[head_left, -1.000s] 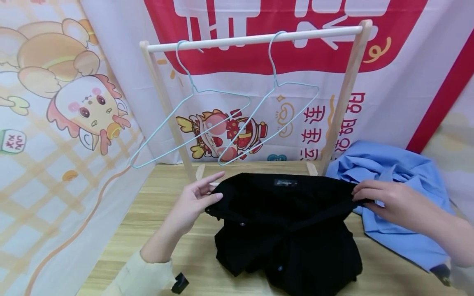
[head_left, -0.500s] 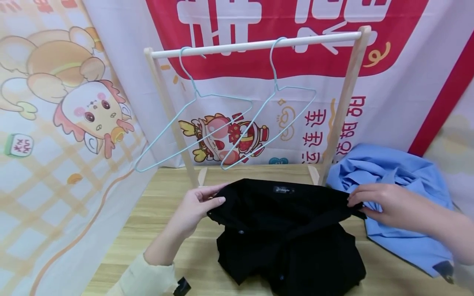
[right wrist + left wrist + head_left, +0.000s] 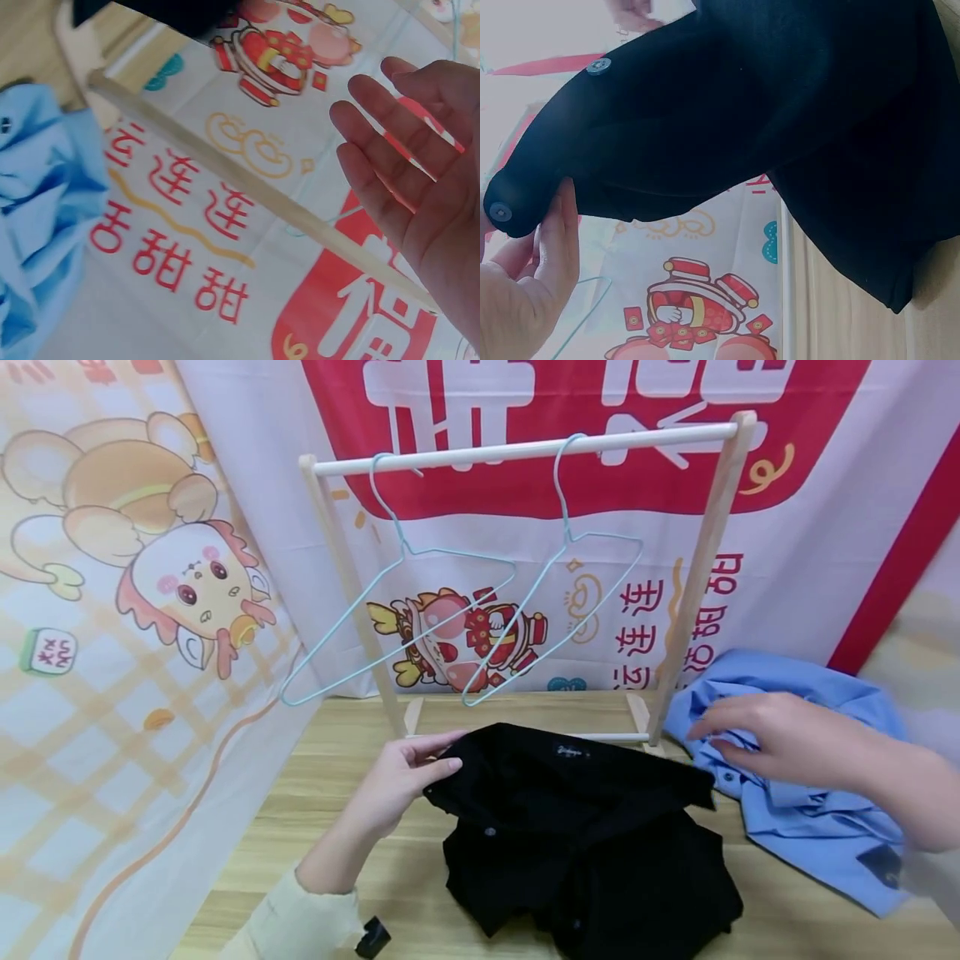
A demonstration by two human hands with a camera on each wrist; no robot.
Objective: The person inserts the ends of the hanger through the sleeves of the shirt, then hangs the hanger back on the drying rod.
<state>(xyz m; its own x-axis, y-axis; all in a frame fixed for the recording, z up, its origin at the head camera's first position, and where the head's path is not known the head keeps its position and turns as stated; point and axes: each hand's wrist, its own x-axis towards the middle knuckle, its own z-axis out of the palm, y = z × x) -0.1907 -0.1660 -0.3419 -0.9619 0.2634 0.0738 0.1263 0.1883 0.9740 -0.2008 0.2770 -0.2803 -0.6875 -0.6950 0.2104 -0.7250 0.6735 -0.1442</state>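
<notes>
A black buttoned shirt (image 3: 600,843) with a small label inside its collar is bunched on the wooden table, its upper edge raised on the left. My left hand (image 3: 405,777) pinches its left collar end between thumb and fingers; the left wrist view shows the fingers (image 3: 559,232) against the cloth beside a button. My right hand (image 3: 780,739) is off the shirt, in the air before a crumpled blue shirt (image 3: 817,693). In the right wrist view its fingers (image 3: 382,142) are spread loosely with nothing in them.
Behind the black shirt stands a wooden rack (image 3: 708,552) with a white rail (image 3: 480,456). Two mint wire hangers hang from it, a left hanger (image 3: 360,602) and a right hanger (image 3: 517,610). A printed cloth backdrop (image 3: 247,460) rises behind and to the left of the table (image 3: 300,810).
My right hand has let go of the black shirt's right collar end and moved up and away from it; that end has dropped a little. My left hand keeps its hold.
</notes>
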